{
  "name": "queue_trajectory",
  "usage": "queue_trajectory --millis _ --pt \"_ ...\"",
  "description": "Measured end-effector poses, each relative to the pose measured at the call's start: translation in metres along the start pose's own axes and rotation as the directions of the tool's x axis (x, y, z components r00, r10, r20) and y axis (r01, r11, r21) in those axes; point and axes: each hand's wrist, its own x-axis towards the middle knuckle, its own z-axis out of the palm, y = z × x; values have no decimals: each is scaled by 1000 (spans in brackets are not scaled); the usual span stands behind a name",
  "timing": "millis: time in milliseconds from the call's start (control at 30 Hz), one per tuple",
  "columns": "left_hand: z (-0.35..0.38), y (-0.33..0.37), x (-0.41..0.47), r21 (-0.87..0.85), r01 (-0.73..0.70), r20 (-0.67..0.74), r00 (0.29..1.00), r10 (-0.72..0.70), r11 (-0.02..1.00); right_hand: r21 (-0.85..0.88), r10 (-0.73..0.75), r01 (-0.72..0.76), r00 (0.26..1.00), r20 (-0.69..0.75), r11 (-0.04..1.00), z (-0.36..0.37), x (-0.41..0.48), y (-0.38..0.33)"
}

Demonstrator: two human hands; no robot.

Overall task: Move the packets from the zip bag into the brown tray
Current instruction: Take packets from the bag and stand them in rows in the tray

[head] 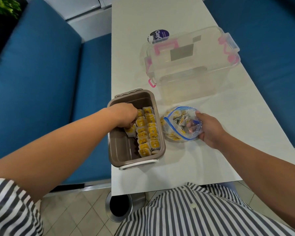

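Tray, brown (112, 150), rectangular, w/ white handle at near end; sits at table's (186, 167) near-left edge. Contents: yellow-and-white tea packets (147, 133), standing on edge in two rows along tray's right wall; left part of tray floor bare.

Left hand (126, 114): reaches down into tray, fingers curled closed on a small clutch of packets (130, 131) at the left of the rows, approx. mid-tray. Exact no. of packets in grip can't be told.

Zip bag (182, 124): clear plastic, blue zip strip, mouth open and facing tray; lies on table just right of tray. More yellow packets inside, loose, w/ strings showing.

Right hand (209, 130): grips bag's far-right side, thumb on top, fingers wrapped under and pinching the plastic; bag rests on table.

Clear storage box (186, 70): pink latches, lid on, beyond the bag on table.

Purple round label (158, 35): behind box, partly hidden.

Misc.: blue seats (41, 82) both sides of table; striped shirt (194, 215) at bottom.
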Motion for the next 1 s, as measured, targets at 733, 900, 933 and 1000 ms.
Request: queue_trajectory --millis 733,900,933,1000 --pt "5 1 2 26 61 -90 994 -58 998 -8 -11 11 1000 -14 1000 -1 3 3" --pt "-5 -2 -4 4 45 -94 995 -45 999 -1 -15 15 1000 -4 1000 -2 4 4" --pt "-11 -4 -6 -10 40 -103 994 -41 999 0 -12 12 1000 -4 1000 -2 4 4" --pt "-27 -9 -13 -63 9 -128 992 -17 998 -2 -10 10 1000 -1 1000 -2 4 3"
